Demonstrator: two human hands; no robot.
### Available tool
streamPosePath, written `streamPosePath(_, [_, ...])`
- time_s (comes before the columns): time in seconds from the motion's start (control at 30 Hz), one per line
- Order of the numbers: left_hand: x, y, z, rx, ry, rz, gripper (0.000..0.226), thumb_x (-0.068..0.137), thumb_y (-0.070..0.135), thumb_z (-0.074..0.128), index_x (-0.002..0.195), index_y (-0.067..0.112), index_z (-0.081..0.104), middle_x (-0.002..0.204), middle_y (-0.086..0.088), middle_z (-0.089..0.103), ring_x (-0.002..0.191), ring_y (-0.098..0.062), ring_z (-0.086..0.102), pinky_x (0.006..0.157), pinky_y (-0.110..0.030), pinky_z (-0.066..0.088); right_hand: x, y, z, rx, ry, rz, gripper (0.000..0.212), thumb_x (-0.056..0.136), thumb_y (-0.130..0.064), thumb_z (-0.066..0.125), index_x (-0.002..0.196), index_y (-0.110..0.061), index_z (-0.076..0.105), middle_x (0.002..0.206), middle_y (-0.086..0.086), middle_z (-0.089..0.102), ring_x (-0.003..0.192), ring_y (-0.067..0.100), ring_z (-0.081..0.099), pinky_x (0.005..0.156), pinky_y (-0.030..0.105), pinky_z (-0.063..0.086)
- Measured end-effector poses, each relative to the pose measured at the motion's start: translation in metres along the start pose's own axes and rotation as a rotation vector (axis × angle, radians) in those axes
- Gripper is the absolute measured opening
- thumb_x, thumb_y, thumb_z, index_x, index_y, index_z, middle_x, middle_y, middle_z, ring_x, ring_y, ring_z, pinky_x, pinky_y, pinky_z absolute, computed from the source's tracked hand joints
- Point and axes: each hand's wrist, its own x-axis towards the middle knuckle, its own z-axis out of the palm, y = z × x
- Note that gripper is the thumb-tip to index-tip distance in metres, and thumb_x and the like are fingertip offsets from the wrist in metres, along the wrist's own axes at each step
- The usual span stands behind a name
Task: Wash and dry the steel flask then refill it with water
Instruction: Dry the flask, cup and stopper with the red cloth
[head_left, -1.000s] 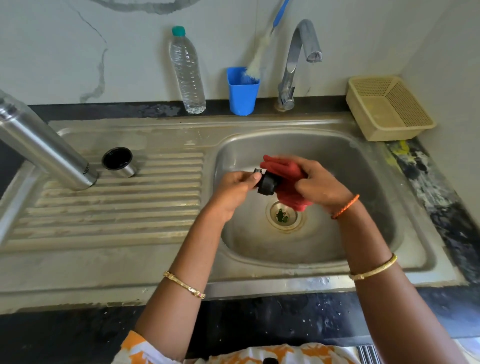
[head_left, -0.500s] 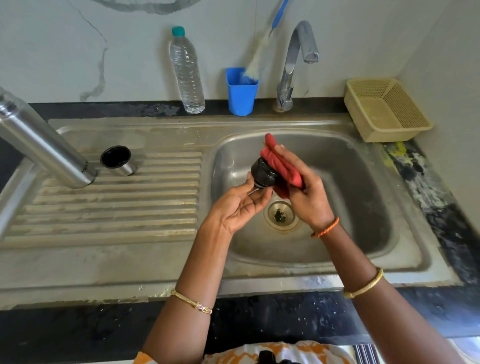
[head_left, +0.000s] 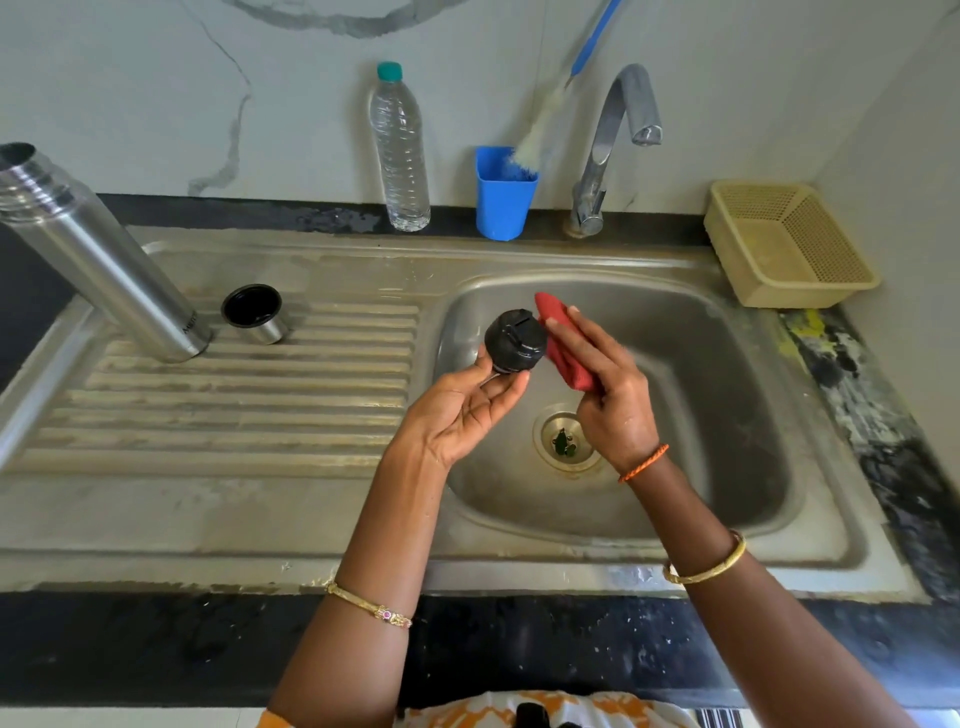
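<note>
Left hand (head_left: 467, 402) palm up over the sink basin (head_left: 727, 415), thumb and fingertips pinching the black flask stopper (head_left: 515, 340) by its lower edge, top face tilted toward the camera. Right hand (head_left: 605, 384) holds a folded red cloth (head_left: 563, 340) against the stopper's right side, fingers laid along the cloth, thumb hidden behind it. Looks like the drying step for the stopper.

Steel flask (head_left: 98, 254) stands open, mouth up, on the ribbed drainboard (head_left: 249, 395) at far left, well apart from both hands. Its lean in the view is probably lens distortion. Steel cup lid (head_left: 253, 313) sits just beside the flask base, open end up, black lining showing.

Handling, as judgement: the stopper is small, light and rigid plastic, and its grooved side gives fair purchase. If wet it may be slick, so a pinch across the ribbed side is safer than at the lower edge. The flask body is smooth polished steel, stiff, light while empty, likely slippery when damp. It should be taken round the mid-body with a full wrap of the hand, not by the threaded neck. The cloth is soft and can be wrapped round the barrel.

Along the back wall: clear water bottle (head_left: 400, 150) with a teal cap, blue cup (head_left: 504, 202) with a bottle brush (head_left: 545, 124) in it, chrome tap (head_left: 613, 140) with no water running, cream plastic basket (head_left: 784, 244) at the right corner. The drain (head_left: 563, 441) has something green caught in it.
</note>
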Motion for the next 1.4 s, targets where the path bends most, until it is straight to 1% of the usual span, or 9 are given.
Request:
streamPosePath(0.13, [-0.001,0.005,0.005,0.052,-0.043,0.006,0.022,0.101,0.008,0.04,0.105,-0.001,0.059,0.093,-0.018,0.072,0.081,-0.022,0.073,0.069,-0.03,0.061,-0.013,-0.005,0.008,0.14,-0.026,0.169,0.059,0.074,0.012,0.049,0.127,-0.012,0.059,0.128,0.005,0.06,0.116,0.014,0.058,0.098,0.044,0.049])
streamPosePath(0.27, [-0.002,0.009,-0.002,0.165,-0.003,-0.006,0.019,0.101,0.018,0.045,0.101,0.011,0.063,0.094,-0.01,0.071,0.08,-0.015,0.069,0.067,-0.028,0.059,-0.009,-0.039,0.0,0.659,0.091,0.618,0.065,0.074,0.033,0.023,0.128,0.006,0.048,0.11,0.003,0.059,0.071,-0.009,0.066,0.061,0.009,0.051])
streamPosePath(0.4, [0.005,-0.007,-0.01,0.506,0.156,0.176,0.01,0.098,0.014,0.052,0.104,0.014,0.061,0.102,-0.004,0.065,0.093,-0.013,0.062,0.078,-0.026,0.051,-0.003,-0.04,-0.004,0.801,0.144,0.843,0.07,0.068,0.033,0.022,0.111,-0.008,0.06,0.094,0.002,0.065,0.083,0.012,0.067,0.063,0.017,0.052])
streamPosePath(0.57, [0.018,-0.023,-0.027,0.77,0.429,0.438,0.021,0.088,-0.001,0.064,0.095,0.017,0.06,0.104,-0.005,0.062,0.107,-0.026,0.061,0.098,-0.045,0.049,-0.005,-0.043,-0.017,0.84,0.107,0.9,0.066,0.069,0.029,0.032,0.097,-0.021,0.065,0.085,-0.001,0.071,0.09,0.024,0.063,0.085,0.043,0.05])
streamPosePath(0.73, [0.014,-0.015,-0.026,0.908,0.458,0.464,0.041,0.086,0.001,0.067,0.125,0.012,0.059,0.122,-0.004,0.059,0.111,-0.02,0.057,0.1,-0.037,0.048,-0.005,-0.044,-0.018,0.956,0.237,1.076,0.059,0.072,0.027,0.029,0.096,-0.015,0.062,0.092,0.013,0.067,0.092,0.035,0.063,0.089,0.061,0.048])
streamPosePath(0.9, [-0.008,0.018,-0.03,0.601,0.394,0.259,0.013,0.093,0.013,0.062,0.104,0.019,0.061,0.109,-0.004,0.063,0.095,-0.017,0.061,0.076,-0.027,0.051,-0.002,-0.053,-0.007,1.122,0.265,1.227,0.053,0.076,0.02,0.028,0.109,-0.008,0.059,0.103,0.02,0.065,0.074,0.037,0.069,0.053,0.045,0.056])
streamPosePath(1.03, [-0.03,0.047,-0.045,0.501,0.418,0.254,0.02,0.086,0.028,0.071,0.1,0.017,0.064,0.095,0.0,0.067,0.096,-0.015,0.063,0.072,-0.025,0.05,0.002,-0.082,0.014,1.241,0.135,1.214,0.06,0.076,0.017,0.021,0.123,-0.002,0.052,0.099,0.028,0.066,0.071,0.044,0.069,0.053,0.046,0.056])
streamPosePath(1.23, [-0.071,0.103,-0.08,1.085,0.542,0.739,0.025,0.079,0.02,0.078,0.102,0.016,0.068,0.094,0.006,0.07,0.084,-0.005,0.065,0.075,-0.016,0.049,0.016,-0.131,0.062,1.28,0.017,1.189,0.056,0.078,0.014,0.024,0.123,-0.002,0.053,0.093,0.022,0.072,0.077,0.04,0.07,0.058,0.038,0.058])
streamPosePath(1.4, [-0.091,0.155,-0.128,1.5,0.673,0.797,0.036,0.077,0.019,0.077,0.112,0.011,0.069,0.105,-0.007,0.07,0.097,-0.022,0.065,0.085,-0.033,0.052,0.028,-0.17,0.112,1.25,-0.092,1.18,0.044,0.082,0.004,0.037,0.119,-0.006,0.058,0.097,0.017,0.071,0.075,0.034,0.07,0.063,0.037,0.054])
